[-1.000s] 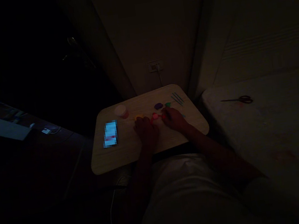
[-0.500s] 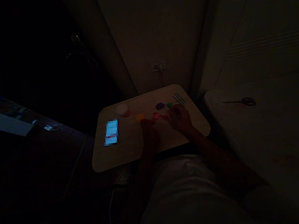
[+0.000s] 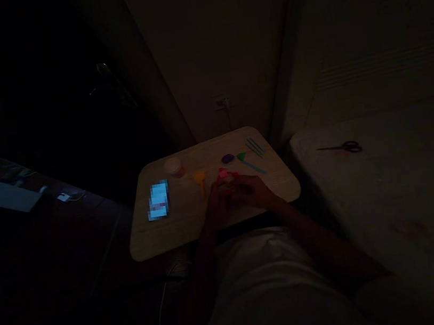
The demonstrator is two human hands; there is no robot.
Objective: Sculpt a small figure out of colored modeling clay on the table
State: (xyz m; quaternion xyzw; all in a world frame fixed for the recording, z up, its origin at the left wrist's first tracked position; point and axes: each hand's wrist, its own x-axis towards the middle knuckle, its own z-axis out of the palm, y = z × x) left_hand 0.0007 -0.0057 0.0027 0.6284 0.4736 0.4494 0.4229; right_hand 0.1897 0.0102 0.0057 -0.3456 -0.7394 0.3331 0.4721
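My left hand (image 3: 217, 201) and my right hand (image 3: 251, 190) are close together at the near edge of the small table (image 3: 185, 223), fingers curled inward. Just beyond their fingertips lies a red and pink piece (image 3: 224, 174); whether they touch it is too dark to tell. An orange tool (image 3: 200, 178) with a narrow handle lies left of my left hand. Behind my right hand are a green piece (image 3: 241, 156) with a bluish stick (image 3: 255, 167) beside it, and a purple lump (image 3: 228, 159). Whatever is between my fingers is hidden.
A lit phone (image 3: 158, 200) lies at the table's left, near a pale round tub (image 3: 174, 167). Thin sticks (image 3: 255, 147) lie at the back right corner. Scissors (image 3: 346, 147) rest on a pale surface to the right. A plugged socket (image 3: 221, 102) is on the wall.
My right hand has come down and left, towards my left hand, uncovering the bluish stick. The orange tool's handle shows now. The whole view has shifted slightly.
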